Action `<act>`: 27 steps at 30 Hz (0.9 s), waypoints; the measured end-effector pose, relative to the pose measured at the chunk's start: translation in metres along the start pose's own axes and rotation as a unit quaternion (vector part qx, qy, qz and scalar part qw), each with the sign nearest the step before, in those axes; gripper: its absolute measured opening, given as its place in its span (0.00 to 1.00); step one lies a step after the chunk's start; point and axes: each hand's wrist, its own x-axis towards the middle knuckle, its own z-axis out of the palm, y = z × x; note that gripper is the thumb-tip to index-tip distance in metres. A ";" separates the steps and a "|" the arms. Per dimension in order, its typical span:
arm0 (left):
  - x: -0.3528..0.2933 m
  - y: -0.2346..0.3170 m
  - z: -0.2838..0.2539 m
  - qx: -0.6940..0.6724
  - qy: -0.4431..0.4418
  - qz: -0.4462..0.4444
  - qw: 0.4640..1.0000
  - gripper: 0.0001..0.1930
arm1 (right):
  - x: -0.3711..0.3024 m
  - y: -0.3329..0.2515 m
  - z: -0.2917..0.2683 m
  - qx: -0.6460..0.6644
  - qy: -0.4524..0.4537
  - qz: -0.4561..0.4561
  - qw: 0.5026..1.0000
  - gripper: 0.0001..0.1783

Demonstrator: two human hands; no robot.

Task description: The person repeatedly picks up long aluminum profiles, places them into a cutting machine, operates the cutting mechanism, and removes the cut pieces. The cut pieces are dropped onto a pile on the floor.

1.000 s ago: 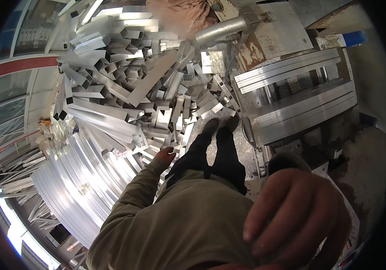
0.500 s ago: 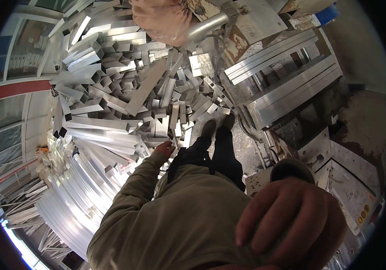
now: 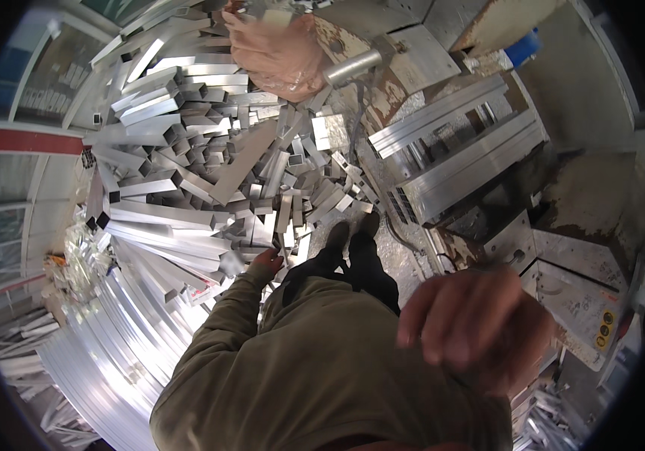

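Observation:
My left hand [image 3: 265,264] hangs low at my left side, beside the pile of cut aluminium tubes [image 3: 213,177]. It is small in view and its fingers are partly hidden; whether it touches a tube I cannot tell. My right hand [image 3: 480,319] is raised close to the camera, back of the hand up, blurred by motion. Its fingers are loosely bent and a little apart, with nothing visible in them. Beyond it stands a worn metal machine with two long aluminium profiles [image 3: 473,154] lying across it.
Long shiny profiles [image 3: 112,346] lie stacked at the lower left. A pinkish plastic bag [image 3: 277,52] sits at the far end of the pile. Cables [image 3: 398,233] run along the floor beside the machine. A metal guard with yellow stickers [image 3: 578,301] stands at right.
My right hand has moved up and slightly away from the camera, and looks smaller. The whole view has shifted a little. My left hand stays low at my side.

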 end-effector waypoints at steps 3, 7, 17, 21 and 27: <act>-0.001 -0.013 0.001 0.038 0.006 -0.003 0.999 0.25 | -0.025 0.003 0.000 -0.063 0.123 0.056 0.989 0.16; -0.006 -0.011 -0.001 0.035 -0.004 -0.039 0.999 0.25 | -0.061 0.007 -0.012 -0.162 0.207 0.145 0.954 0.20; -0.003 -0.026 0.015 0.009 0.043 -0.038 0.998 0.23 | -0.176 0.021 -0.037 -0.299 0.396 0.295 0.816 0.18; -0.008 -0.013 0.010 0.018 0.063 -0.034 0.997 0.23 | -0.213 0.032 -0.034 -0.330 0.407 0.337 0.783 0.13; -0.008 -0.030 0.022 0.003 0.080 -0.033 0.996 0.21 | -0.230 0.042 -0.018 -0.304 0.430 0.361 0.770 0.09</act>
